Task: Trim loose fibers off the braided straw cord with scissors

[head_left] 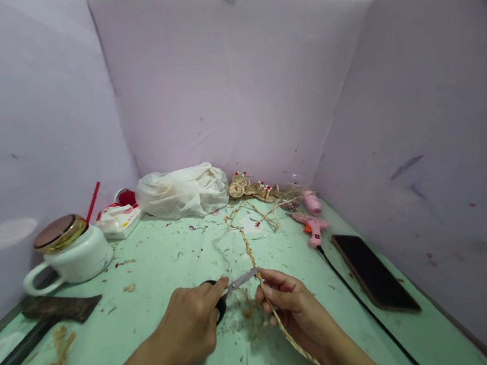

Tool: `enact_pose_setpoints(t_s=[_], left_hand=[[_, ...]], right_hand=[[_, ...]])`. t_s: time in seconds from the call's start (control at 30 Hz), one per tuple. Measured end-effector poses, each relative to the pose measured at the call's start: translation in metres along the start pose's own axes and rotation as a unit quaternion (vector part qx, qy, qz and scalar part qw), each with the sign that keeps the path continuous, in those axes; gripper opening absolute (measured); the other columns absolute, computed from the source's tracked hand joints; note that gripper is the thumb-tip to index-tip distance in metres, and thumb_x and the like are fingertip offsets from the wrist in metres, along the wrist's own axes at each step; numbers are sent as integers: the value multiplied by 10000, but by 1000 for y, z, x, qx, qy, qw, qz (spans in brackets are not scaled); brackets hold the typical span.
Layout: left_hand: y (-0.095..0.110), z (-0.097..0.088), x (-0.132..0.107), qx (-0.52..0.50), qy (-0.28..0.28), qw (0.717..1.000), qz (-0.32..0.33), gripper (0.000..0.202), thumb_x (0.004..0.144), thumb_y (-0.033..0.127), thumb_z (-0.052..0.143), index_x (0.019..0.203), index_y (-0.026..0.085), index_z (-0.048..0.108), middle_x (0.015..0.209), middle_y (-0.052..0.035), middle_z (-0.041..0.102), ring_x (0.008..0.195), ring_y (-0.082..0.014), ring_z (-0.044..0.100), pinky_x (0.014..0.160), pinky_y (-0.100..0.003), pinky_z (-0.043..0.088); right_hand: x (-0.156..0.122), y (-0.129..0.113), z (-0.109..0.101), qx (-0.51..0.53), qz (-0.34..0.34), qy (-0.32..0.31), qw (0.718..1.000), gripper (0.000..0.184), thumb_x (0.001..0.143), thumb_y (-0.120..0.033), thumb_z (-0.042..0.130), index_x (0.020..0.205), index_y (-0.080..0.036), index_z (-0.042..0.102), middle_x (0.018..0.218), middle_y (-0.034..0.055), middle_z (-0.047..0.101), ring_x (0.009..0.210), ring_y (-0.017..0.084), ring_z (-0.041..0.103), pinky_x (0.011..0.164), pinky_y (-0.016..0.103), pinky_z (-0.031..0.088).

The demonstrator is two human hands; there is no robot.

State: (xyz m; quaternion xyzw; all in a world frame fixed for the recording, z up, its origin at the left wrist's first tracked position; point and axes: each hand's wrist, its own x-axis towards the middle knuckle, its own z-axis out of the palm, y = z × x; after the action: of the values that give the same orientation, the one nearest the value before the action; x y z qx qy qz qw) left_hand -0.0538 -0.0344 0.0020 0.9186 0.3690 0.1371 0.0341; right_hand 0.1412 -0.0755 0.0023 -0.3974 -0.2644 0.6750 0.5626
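Observation:
My left hand (pixel 193 323) is closed around the black handles of a pair of scissors (pixel 233 286), whose blades point right toward a braided straw rope (pixel 248 246). My right hand (pixel 290 306) pinches that rope just right of the blade tips. The rope runs from the back of the green table (pixel 164 262), through my right fingers, and down along my right forearm. Straw crumbs lie under both hands.
A white lidded mug (pixel 69 252), a hatchet (pixel 44 322) and straw scraps (pixel 58 353) sit left. At the back lie a white plastic bag (pixel 183 192), a tissue pack (pixel 118 220) and woven straw pieces (pixel 248 189). Right: pink glue gun (pixel 312 227) with black cord, dark phone (pixel 372 273). Purple panels enclose the table.

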Motion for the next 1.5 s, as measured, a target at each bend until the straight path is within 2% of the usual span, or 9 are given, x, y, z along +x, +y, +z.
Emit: enact_pose_setpoints(t_s=[0.17, 0.3, 0.43, 0.67, 0.9, 1.03, 1.2, 1.3, 1.5], left_hand=[[3, -6, 0, -129, -17, 991, -5, 390, 681, 71, 402, 1026, 226, 497, 786, 1, 638, 705, -153, 594, 614, -232, 431], [5, -10, -1, -144, 1, 990, -7, 356, 668, 62, 406, 958, 236, 517, 762, 14, 634, 705, -149, 592, 621, -223, 416], [7, -13, -1, -138, 5, 990, -9, 293, 639, 73, 422, 851, 235, 544, 683, 32, 612, 623, -136, 566, 558, -216, 394], [3, -7, -2, -46, 18, 999, -8, 450, 653, 152, 454, 1096, 228, 472, 813, -31, 613, 736, -205, 575, 630, -307, 425], [-2, 1, -5, -19, 35, 999, 11, 495, 679, 119, 422, 1169, 192, 423, 797, -47, 611, 700, -196, 578, 593, -301, 435], [0, -5, -4, -76, 54, 996, 11, 466, 667, 71, 407, 1108, 201, 480, 774, -26, 624, 676, -162, 580, 590, -261, 430], [6, -17, -2, -192, 102, 975, -44, 387, 682, 59, 382, 997, 209, 549, 765, 4, 632, 680, -120, 570, 631, -214, 426], [6, -14, -3, -168, 112, 978, -46, 390, 680, 84, 401, 1020, 215, 540, 786, -5, 639, 705, -137, 581, 646, -230, 432], [6, -5, -6, -45, 70, 996, -15, 443, 669, 136, 448, 1106, 196, 487, 809, -45, 611, 706, -189, 572, 621, -302, 442]], right_hand=[[2, 0, 0, -4, -10, -9, 1000, 316, 601, -180, 713, 905, -141, 636, 620, 19, 620, 455, 70, 484, 370, 161, 382], [-1, -1, 2, 1, -8, -12, 1000, 278, 603, -175, 711, 873, -148, 650, 620, 16, 614, 456, 68, 483, 374, 158, 386], [-3, -3, 3, -9, -16, 3, 1000, 257, 592, -174, 716, 841, -150, 657, 727, 34, 633, 462, 65, 491, 367, 159, 389], [-2, -2, 4, -18, -13, -13, 1000, 260, 593, -176, 712, 846, -152, 655, 712, 20, 615, 454, 65, 484, 357, 162, 387], [-4, -3, 8, -25, -16, -3, 1000, 271, 564, -182, 731, 824, -150, 661, 697, 21, 620, 444, 67, 484, 346, 163, 371], [-5, -4, 8, -26, -21, 5, 999, 268, 571, -178, 722, 830, -148, 658, 698, 22, 620, 442, 67, 484, 352, 167, 372], [-4, -3, 7, -31, -16, 33, 999, 280, 568, -169, 714, 839, -146, 649, 720, 26, 621, 467, 76, 501, 356, 165, 377], [-2, -2, 6, -47, -19, 46, 998, 258, 587, -201, 707, 831, -146, 647, 755, 39, 617, 537, 99, 530, 349, 154, 363], [-1, -3, 7, -47, -47, 48, 997, 235, 587, -249, 721, 787, -143, 660, 728, 19, 571, 524, 82, 494, 326, 142, 325]])
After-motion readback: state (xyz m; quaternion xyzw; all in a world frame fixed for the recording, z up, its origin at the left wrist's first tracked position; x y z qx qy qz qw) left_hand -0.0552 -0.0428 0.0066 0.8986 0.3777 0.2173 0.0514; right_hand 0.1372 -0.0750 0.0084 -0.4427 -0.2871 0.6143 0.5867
